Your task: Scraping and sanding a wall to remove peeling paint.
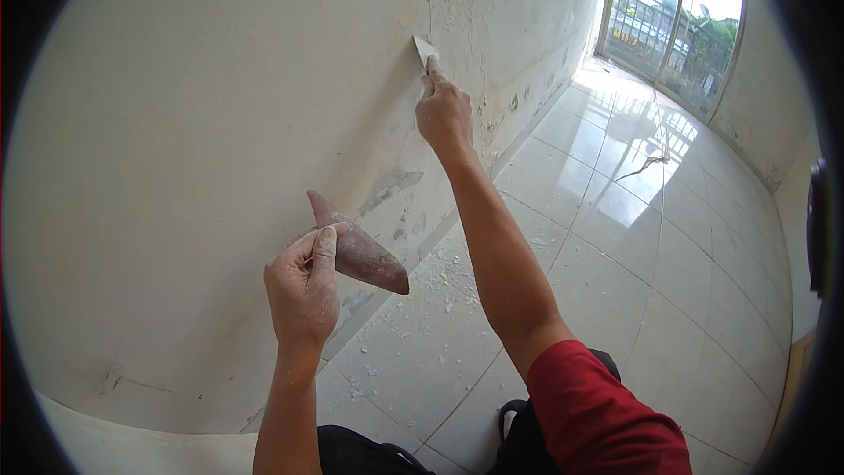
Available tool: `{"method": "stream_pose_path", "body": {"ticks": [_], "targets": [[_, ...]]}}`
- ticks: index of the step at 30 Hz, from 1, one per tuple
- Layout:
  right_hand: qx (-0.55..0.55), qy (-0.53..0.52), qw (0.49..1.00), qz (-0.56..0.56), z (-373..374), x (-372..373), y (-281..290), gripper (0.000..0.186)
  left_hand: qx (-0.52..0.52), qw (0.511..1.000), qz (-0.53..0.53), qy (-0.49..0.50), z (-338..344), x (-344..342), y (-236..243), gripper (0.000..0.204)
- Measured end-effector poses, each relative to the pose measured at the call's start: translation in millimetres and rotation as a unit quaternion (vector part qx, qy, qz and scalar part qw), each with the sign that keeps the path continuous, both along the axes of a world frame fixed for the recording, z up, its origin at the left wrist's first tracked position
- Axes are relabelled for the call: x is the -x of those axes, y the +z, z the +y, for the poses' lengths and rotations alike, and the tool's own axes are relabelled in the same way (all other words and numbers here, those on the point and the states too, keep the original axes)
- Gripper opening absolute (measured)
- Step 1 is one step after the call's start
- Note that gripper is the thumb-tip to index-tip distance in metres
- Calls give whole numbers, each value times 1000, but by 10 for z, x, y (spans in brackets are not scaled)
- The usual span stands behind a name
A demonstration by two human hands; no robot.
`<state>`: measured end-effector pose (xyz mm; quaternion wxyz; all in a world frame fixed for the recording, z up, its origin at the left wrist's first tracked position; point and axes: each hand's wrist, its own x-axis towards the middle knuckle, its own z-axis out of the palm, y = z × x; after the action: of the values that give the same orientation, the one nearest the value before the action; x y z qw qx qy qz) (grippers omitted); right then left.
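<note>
My right hand reaches out to the wall and is closed round the handle of a putty knife. The knife's pale blade lies at the wall surface, beside a crack in the peeling paint. Lower and to the left, my left hand pinches a bent sheet of brownish sandpaper between thumb and fingers. White dust coats the fingers of both hands. The off-white wall has flaked, grey bare patches low down, near the sandpaper.
Paint flakes litter the glossy floor tiles along the wall's foot. A thin strip of debris lies farther off. Sliding glass doors stand at the far right, with a railing outside. My shoe shows below.
</note>
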<state>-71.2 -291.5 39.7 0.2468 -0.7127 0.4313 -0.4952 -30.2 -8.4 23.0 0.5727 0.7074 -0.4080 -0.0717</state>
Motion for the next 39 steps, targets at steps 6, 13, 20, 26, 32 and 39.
{"method": "stream_pose_path", "body": {"ticks": [6, 13, 20, 26, 32, 39], "targets": [[9, -32, 998, -57, -905, 132, 124, 43, 13, 999, -15, -25, -12, 60, 26, 31], [-31, -5, 992, -124, 44, 124, -667, 42, 12, 1000, -4, -21, -27, 12, 22, 31], [-50, 30, 996, -72, 744, -101, -874, 40, 9, 1000, -1, -17, -15, -11, -9, 30], [-65, 2, 996, -61, 346, 19, -584, 39, -16, 1000, 5, -14, 18, -51, -53, 31], [4, 32, 996, -87, 497, -98, -876, 41, 5, 1000, 7, 5, -22, -106, -163, 30], [-4, 26, 992, -123, 514, -164, -897, 41, -9, 1000, -2, 4, -46, -62, -124, 30]]}}
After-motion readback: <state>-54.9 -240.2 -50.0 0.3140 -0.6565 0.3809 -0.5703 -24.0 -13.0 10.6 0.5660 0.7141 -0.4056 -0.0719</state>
